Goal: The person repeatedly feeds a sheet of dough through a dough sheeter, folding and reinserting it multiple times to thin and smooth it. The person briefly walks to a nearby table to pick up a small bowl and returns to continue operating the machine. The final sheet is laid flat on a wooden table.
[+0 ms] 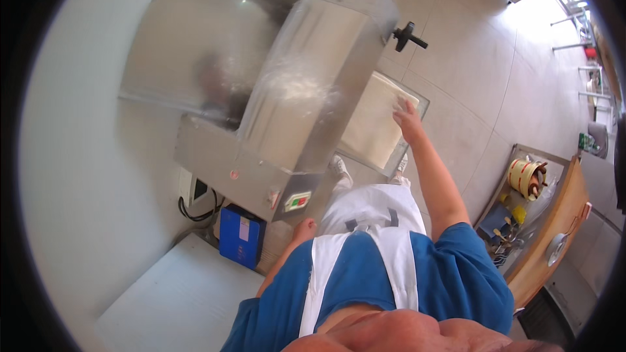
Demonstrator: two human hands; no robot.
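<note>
A stainless-steel dough sheeter point(313, 83) stands before me, with white flour dusted over its sloping cover. Low beside it, a wide sheet of pale dough point(367, 124) lies on a flat tray point(424, 102), partly hidden by the machine. My right hand point(407, 116) reaches down to the dough's right edge, fingers spread and touching its surface. Near the machine's lower corner hangs my left hand point(305, 231), its fingers curled and nothing visible in them. A switch with green and red buttons point(297, 202) is just above that hand.
A black cross-shaped handle point(409, 37) juts from the machine's right side. At left are a blue box point(241, 235), black cables point(198, 215) and a pale flat surface point(186, 288). To the right, a wood-topped bench point(552, 234) has a bucket of rolling pins point(524, 176) beside it.
</note>
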